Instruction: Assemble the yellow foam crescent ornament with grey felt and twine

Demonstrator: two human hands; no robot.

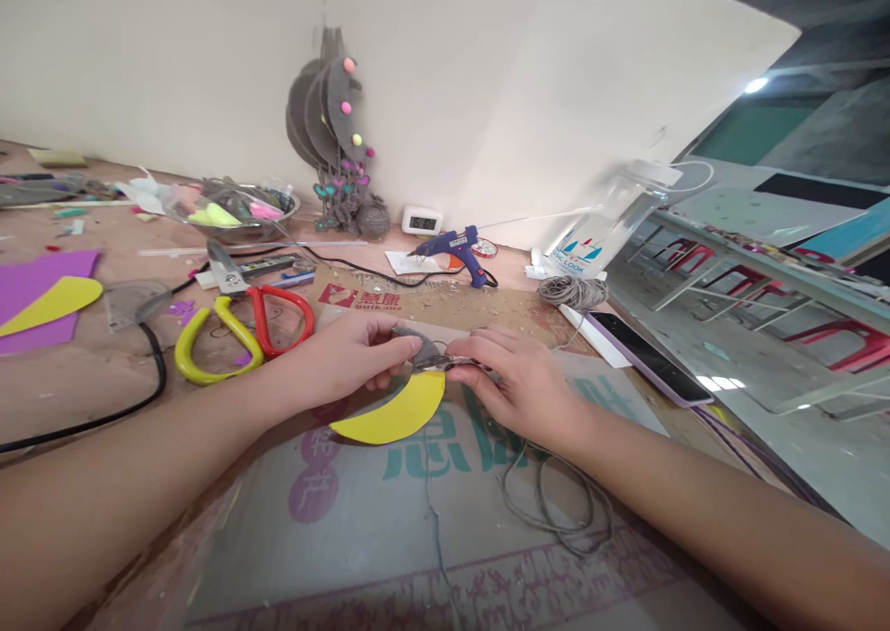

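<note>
My left hand is closed, its thumb and fingers pinching a grey crescent-shaped piece that looks like felt or wound cord. My right hand is closed too, its thumb and index finger pressed together at the right end of that piece, where grey cord runs. Part of the grey piece is hidden behind my fingers. A yellow crescent hangs or lies just below it; whether the two are joined I cannot tell. Loops of loose grey cord lie on the printed sheet under my right wrist.
Yellow-and-red-handled scissors lie left of my hands. Behind stand a blue glue gun, a small clock, a clear jug and a cord ball. A phone lies right; a bowl of scraps stands left.
</note>
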